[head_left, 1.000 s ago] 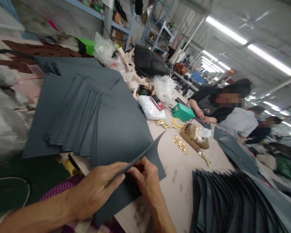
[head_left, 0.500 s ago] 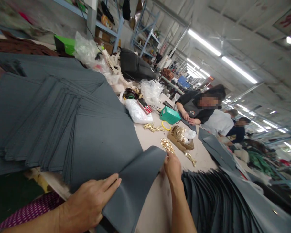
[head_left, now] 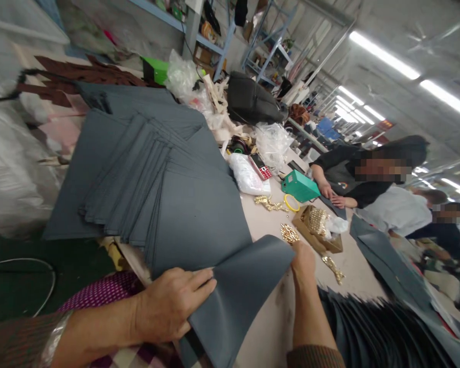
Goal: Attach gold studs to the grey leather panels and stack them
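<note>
Head view: the grey sheet (head_left: 239, 286) curls up off the table (head_left: 270, 327) at the picture's 6 o'clock, its near edge lifted and its far corner bending toward 1 o'clock. The left hand (head_left: 172, 304) lies at the sheet's 9 o'clock side, fingers narrow and closed over its edge. The right hand (head_left: 303, 259) sits at the sheet's far corner, knuckles toward the camera. Its fingertips are hidden, so whether it pinches anything cannot be told. Just beyond that hand, at its 11 o'clock, lies a small heap of gold fittings (head_left: 289, 233).

At 10 o'clock from the sheet spreads a fanned stack of grey sheets (head_left: 145, 174), touching it. At 4 o'clock a dark stack (head_left: 368, 329) stands on edge in rows. Past the fittings, toward 1 o'clock, are a cardboard box (head_left: 331, 244) holding more gold pieces, a yellow ring (head_left: 291, 203) and a green box (head_left: 299, 185). A co-worker's hand (head_left: 335, 201) rests on the table beside the green box.
</note>
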The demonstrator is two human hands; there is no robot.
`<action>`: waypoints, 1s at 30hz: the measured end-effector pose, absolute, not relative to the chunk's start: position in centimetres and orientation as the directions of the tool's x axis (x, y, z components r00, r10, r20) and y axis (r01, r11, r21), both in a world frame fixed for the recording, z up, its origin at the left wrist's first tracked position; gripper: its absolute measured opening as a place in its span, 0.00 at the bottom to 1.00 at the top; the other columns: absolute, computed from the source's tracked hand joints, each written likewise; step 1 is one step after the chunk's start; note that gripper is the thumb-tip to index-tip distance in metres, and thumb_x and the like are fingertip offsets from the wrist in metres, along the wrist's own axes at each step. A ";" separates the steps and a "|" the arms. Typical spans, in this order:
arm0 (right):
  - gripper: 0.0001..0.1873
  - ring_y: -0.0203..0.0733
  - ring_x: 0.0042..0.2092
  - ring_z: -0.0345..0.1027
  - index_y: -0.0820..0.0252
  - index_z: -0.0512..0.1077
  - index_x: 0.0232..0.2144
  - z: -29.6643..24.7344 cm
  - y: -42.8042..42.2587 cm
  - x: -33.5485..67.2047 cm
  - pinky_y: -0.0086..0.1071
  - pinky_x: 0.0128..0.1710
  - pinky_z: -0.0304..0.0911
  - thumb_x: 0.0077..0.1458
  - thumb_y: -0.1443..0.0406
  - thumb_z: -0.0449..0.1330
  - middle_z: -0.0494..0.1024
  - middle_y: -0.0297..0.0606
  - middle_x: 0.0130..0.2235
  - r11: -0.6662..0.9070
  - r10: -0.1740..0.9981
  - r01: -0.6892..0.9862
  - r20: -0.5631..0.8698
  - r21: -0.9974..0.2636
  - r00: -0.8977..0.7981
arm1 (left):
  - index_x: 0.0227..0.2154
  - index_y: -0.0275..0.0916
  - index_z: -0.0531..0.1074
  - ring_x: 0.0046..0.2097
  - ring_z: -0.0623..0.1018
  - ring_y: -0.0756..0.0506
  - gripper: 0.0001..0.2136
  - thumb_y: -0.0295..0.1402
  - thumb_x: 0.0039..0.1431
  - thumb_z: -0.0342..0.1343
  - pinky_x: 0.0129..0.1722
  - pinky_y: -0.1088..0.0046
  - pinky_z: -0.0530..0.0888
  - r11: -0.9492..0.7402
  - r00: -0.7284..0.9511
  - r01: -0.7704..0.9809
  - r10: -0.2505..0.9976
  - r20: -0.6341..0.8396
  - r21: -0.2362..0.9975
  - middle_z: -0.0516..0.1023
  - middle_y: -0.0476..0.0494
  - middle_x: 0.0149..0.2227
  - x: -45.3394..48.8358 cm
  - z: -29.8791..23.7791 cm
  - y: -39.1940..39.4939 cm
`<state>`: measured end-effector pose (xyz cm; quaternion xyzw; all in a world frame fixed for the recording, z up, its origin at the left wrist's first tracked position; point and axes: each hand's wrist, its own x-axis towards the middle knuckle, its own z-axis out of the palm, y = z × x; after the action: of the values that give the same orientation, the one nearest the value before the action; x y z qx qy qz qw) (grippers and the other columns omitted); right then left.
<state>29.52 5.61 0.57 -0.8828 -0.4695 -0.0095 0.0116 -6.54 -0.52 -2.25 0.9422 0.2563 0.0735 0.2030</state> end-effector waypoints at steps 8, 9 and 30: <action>0.23 0.51 0.38 0.77 0.66 0.78 0.44 4.6 1.5 26.1 0.37 0.40 0.70 0.56 0.54 0.56 0.82 0.46 0.36 -0.505 0.759 0.765 0.218 -0.400 0.614 | 0.54 0.35 0.65 0.44 0.78 0.39 0.27 0.34 0.50 0.61 0.35 0.63 0.76 -0.823 0.862 0.415 0.492 0.120 0.387 0.73 0.38 0.51 -6.7 -2.5 -0.3; 0.24 0.48 0.35 0.77 0.65 0.78 0.42 4.7 0.5 24.6 0.35 0.38 0.70 0.54 0.52 0.58 0.82 0.44 0.34 -0.412 0.787 0.742 0.203 -0.529 0.583 | 0.54 0.35 0.66 0.41 0.78 0.40 0.26 0.34 0.51 0.61 0.33 0.63 0.75 -0.829 0.861 0.415 0.491 0.133 0.374 0.74 0.39 0.49 -6.7 -2.5 -0.3; 0.11 0.39 0.31 0.72 0.56 0.78 0.27 2.1 -1.5 10.8 0.28 0.33 0.61 0.54 0.67 0.56 0.80 0.32 0.28 -0.157 0.950 0.792 -0.310 -0.590 -0.042 | 0.40 0.35 0.70 0.34 0.76 0.43 0.12 0.35 0.54 0.58 0.25 0.63 0.68 -0.894 0.855 0.370 0.434 0.283 0.251 0.75 0.45 0.39 -6.9 -3.5 -0.5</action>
<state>10.77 -1.48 2.13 -0.6820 -0.6384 0.3370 0.1171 -6.85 -0.48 -3.50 0.9585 0.2097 0.1683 0.0943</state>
